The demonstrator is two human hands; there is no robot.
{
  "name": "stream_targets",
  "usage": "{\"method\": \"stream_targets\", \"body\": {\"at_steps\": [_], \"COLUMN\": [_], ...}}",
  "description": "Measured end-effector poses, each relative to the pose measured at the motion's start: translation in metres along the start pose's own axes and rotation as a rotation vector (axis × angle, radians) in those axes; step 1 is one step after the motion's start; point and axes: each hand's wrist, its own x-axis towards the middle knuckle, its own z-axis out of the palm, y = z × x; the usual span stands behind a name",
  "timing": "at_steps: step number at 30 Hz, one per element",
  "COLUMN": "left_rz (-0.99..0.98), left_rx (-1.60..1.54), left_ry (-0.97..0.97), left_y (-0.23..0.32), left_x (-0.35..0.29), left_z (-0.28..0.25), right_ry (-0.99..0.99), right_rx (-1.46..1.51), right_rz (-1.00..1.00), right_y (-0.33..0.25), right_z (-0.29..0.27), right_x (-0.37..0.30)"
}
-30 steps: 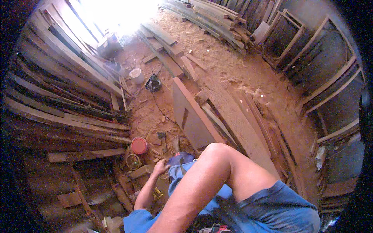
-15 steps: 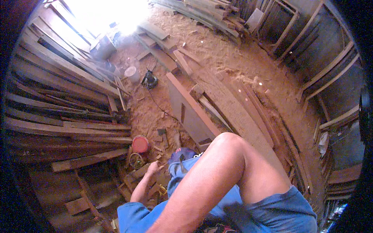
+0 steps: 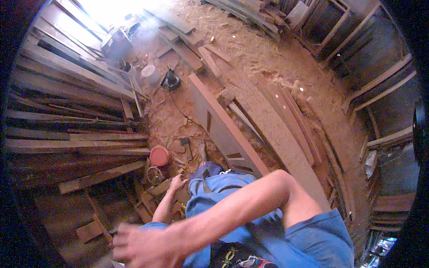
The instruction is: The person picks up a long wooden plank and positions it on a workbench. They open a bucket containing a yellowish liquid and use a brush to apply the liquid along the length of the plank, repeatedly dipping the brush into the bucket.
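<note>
My left hand point(image 3: 178, 182) hangs low beside my blue clothing point(image 3: 223, 196), near small wood offcuts on the ground. Its fingers look curled together; whatever they hold, if anything, is too small to make out. Bent at the elbow, my right arm crosses in front of my body to the lower left. There my right hand point(image 3: 143, 243) is smeared by motion, so its fingers and anything in them are unclear. A red-topped round container point(image 3: 159, 156) stands beyond my left hand, with a smaller round container point(image 3: 155, 176) beside it.
A long panelled wooden piece point(image 3: 228, 123) lies ahead. Stacked boards point(image 3: 76, 145) fill the left side. A dark corded power tool point(image 3: 170, 80) sits on the sawdust-covered floor near a white bucket point(image 3: 149, 73). Wooden frames point(image 3: 380, 85) lean at the right.
My right forearm has swung lower, bringing the right hand into view at the lower left. My left hand appears slightly higher in the picture. The view has shifted a little.
</note>
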Motion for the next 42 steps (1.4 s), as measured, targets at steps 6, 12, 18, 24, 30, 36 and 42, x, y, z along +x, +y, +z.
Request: {"method": "stream_targets", "body": {"at_steps": [6,12,18,24,30,36,42], "left_rz": [-0.121,-0.048,0.539,1.218,1.444,1.455,1.326], "left_rx": [-0.204,-0.398,-0.017,0.466,0.792,0.828,0.729], "left_ry": [0.096,0.268,0.405,0.114,-0.166,-0.273,-0.325], "left_y": [0.012,0.082,0.26,0.402,0.442,0.459,0.44], "left_x": [-0.012,-0.015,0.028,0.035,0.067,0.082,0.067], "left_z": [0.023,-0.025,-0.068,-0.048,-0.032,-0.028,0.004], "right_ry": [0.211,0.829,0.617,0.631,0.894,0.875,0.863], "right_rx": [-0.288,-0.49,-0.614,-0.612,-0.606,-0.824,-0.869], "right_rz": [0.733,1.792,2.285,2.504,2.457,2.309,2.197], "right_y": [0.066,-0.056,-0.16,-0.197,-0.187,-0.182,-0.2], "right_z": [-0.057,-0.005,0.08,0.134,0.14,0.148,0.19], "right_x": [-0.247,-0.501,-0.537,-0.512,-0.496,-0.511,-0.545]}}
